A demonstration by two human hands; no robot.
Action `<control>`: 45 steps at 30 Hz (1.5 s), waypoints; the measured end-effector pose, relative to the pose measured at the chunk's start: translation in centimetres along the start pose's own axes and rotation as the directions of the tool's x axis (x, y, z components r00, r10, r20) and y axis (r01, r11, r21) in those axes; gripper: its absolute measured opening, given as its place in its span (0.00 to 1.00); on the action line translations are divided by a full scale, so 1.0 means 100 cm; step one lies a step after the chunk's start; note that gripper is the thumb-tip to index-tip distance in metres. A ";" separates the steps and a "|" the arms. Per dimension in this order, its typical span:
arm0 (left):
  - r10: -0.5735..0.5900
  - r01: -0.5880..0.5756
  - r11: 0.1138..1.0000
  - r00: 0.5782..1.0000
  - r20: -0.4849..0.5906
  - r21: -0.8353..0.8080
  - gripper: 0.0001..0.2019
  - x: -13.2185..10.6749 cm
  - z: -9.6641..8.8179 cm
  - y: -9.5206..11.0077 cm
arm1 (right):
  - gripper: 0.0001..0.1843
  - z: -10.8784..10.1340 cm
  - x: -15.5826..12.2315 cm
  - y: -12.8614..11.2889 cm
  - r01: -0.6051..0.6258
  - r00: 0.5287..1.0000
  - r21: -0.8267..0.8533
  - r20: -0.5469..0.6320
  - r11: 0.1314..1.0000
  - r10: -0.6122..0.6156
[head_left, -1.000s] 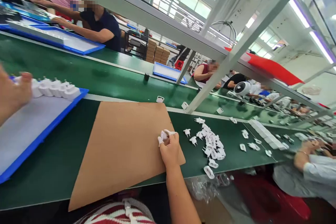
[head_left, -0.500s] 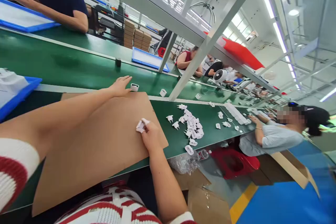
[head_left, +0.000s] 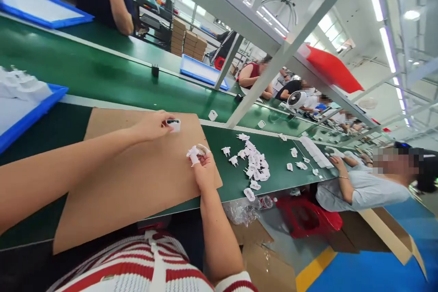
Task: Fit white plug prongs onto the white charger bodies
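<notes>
My left hand [head_left: 158,124] is closed on a white plastic charger housing [head_left: 175,126], whose dark open end faces up. It is over the far part of a brown cardboard sheet [head_left: 137,169]. Near the sheet's right edge, my right hand [head_left: 204,171] grips a white plug part [head_left: 194,153] between thumb and fingers. Whether a second piece sits in that hand, I cannot tell. To the right of the sheet lies a heap of white plug parts [head_left: 256,162] with pins, several of them loose around it.
Single white housings [head_left: 212,115] stand along the green conveyor belt [head_left: 112,77], near a black adapter [head_left: 155,70]. A blue-rimmed tray [head_left: 41,105] of white parts is at left. A slanted metal post [head_left: 267,73] rises beyond the heap. A co-worker [head_left: 366,182] sits at right.
My left hand has taken the white housing from the belt's edge and drawn it over the cardboard. My right hand has turned its white part. The view has shifted somewhat.
</notes>
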State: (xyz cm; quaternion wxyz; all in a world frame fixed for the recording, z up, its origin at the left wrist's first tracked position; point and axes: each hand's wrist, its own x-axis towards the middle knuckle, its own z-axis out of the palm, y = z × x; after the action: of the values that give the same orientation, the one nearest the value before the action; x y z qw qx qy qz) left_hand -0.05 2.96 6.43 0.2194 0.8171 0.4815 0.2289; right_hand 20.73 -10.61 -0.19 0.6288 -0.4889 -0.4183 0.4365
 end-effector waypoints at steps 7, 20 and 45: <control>0.115 -0.097 0.973 0.991 0.075 -0.210 0.20 -0.114 0.027 0.005 | 0.21 0.008 -0.013 -0.016 -0.104 0.982 -0.050 0.154 0.993 0.111; 0.121 -0.118 0.927 0.993 -0.014 -0.356 0.17 -0.116 0.039 -0.013 | 0.16 0.044 -0.005 -0.068 0.627 0.752 -0.582 0.626 0.518 -0.207; 0.157 -0.171 0.897 0.985 -0.066 -0.407 0.13 -0.114 0.043 -0.016 | 0.22 0.070 -0.003 -0.066 0.656 0.728 -0.695 0.685 0.295 -0.006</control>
State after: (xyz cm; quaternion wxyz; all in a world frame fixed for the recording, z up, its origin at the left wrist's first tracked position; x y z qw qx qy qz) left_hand -3.54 -7.09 0.19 0.3585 0.7865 0.3556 0.3556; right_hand 14.90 -10.07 7.43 0.1745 -0.4914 -0.8472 0.1014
